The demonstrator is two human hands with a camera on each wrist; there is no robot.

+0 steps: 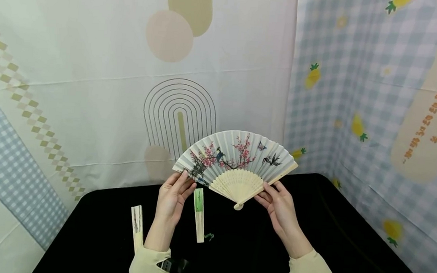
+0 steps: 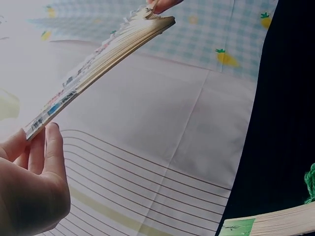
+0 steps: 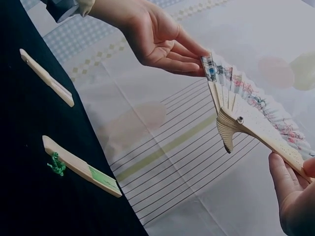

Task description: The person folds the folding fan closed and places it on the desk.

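Observation:
A folding fan (image 1: 241, 155) is spread wide above the black table, its pale leaf painted with pink blossoms, birds and a butterfly. My left hand (image 1: 173, 197) pinches the outer end of its left edge between thumb and fingers. At the other side, my right hand (image 1: 279, 203) pinches the right guard stick, thumb in front. The fan's pivot end points down between the two hands. In the right wrist view, the ribs (image 3: 227, 129) fan out around a small metal rivet, with the left hand (image 3: 160, 42) at the far edge.
On the black tabletop (image 1: 240, 256) lies a folded fan with a green leaf (image 1: 199, 215) and a green tassel (image 1: 209, 236). Another folded fan (image 1: 137, 224) lies left of it, partly behind the left forearm. Patterned cloth (image 1: 102, 115) hangs behind the table and at its right side.

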